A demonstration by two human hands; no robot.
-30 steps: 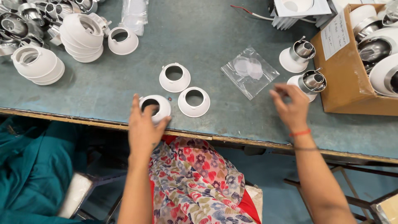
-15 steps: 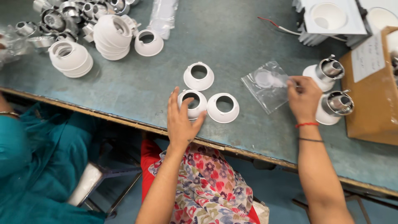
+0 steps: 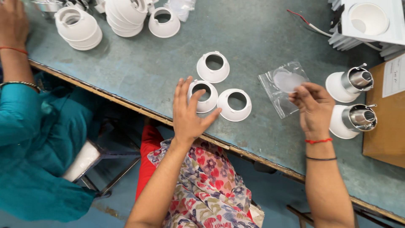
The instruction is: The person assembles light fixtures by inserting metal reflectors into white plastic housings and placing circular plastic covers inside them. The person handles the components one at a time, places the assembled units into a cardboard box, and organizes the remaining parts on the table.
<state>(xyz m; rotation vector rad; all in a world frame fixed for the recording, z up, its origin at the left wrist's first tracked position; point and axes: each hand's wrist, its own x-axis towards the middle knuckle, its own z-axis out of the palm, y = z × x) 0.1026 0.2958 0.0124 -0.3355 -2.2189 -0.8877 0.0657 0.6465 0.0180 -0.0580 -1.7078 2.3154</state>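
Left hand (image 3: 188,113): fingers spread, resting on a white cup (image 3: 203,95) — two more cups (image 3: 236,104) just beside.
Right hand (image 3: 314,109): fingertips pinched on the clear bag (image 3: 283,87) — metal lamps (image 3: 350,83) near.

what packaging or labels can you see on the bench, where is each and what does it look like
Clear plastic bag: flat on the bench, right hand fingers at its edge, a round frosted disc inside.
Cardboard box: brown, at the right edge, beside two white cones with metal cylinders.
Paper label: white rectangle stuck on the box, dark print.
More clear bags: crumpled, top edge, behind the stacked white cones.
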